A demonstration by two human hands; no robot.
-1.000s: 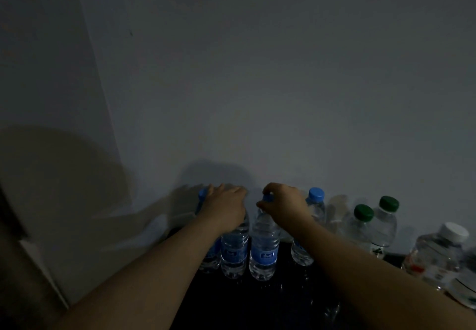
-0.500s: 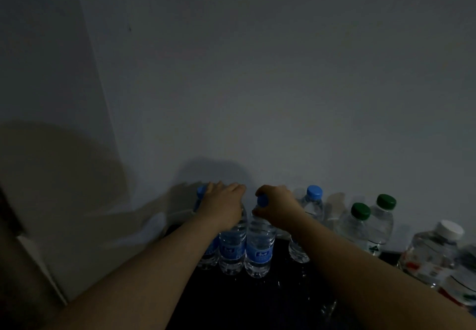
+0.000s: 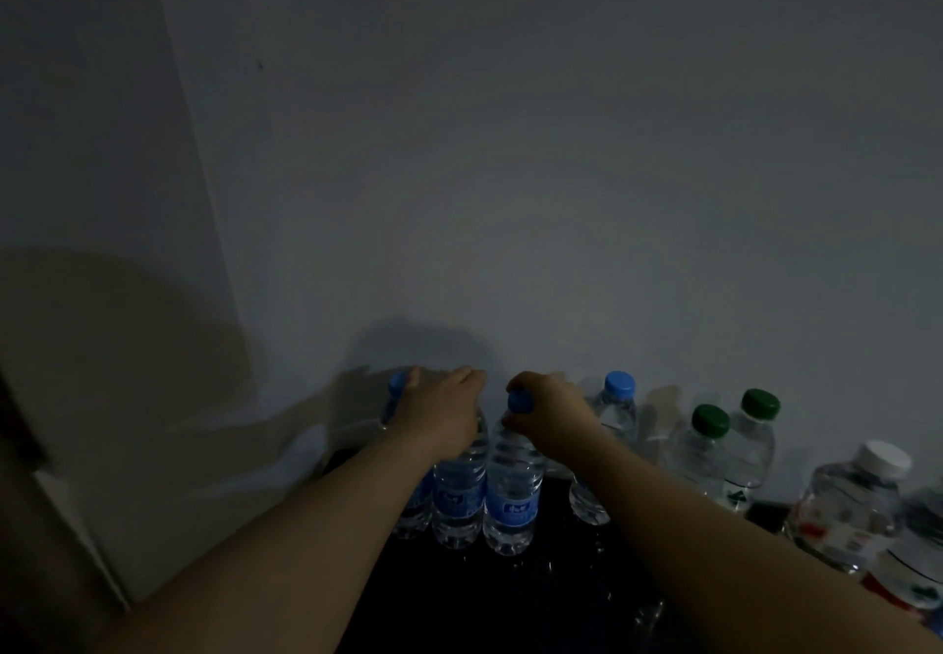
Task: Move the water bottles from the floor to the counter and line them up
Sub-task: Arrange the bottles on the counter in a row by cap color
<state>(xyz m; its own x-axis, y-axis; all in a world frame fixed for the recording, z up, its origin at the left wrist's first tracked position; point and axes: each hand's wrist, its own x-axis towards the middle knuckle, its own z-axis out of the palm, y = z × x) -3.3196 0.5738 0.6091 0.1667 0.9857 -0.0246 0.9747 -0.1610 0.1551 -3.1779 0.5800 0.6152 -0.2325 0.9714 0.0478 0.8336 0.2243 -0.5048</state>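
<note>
Bottles [image 3: 513, 490] wear blue caps [image 3: 620, 384], green caps [image 3: 710, 420], 1 white cap [image 3: 885, 458].

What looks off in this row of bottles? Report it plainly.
Nothing is toppled or damaged. The row is uneven: three blue-labelled bottles stand packed under the left hand and right hand, while the fourth, a blue-capped bottle, stands apart across a gap. Small glints on the dark counter may be water drops; too dim to tell.
</note>
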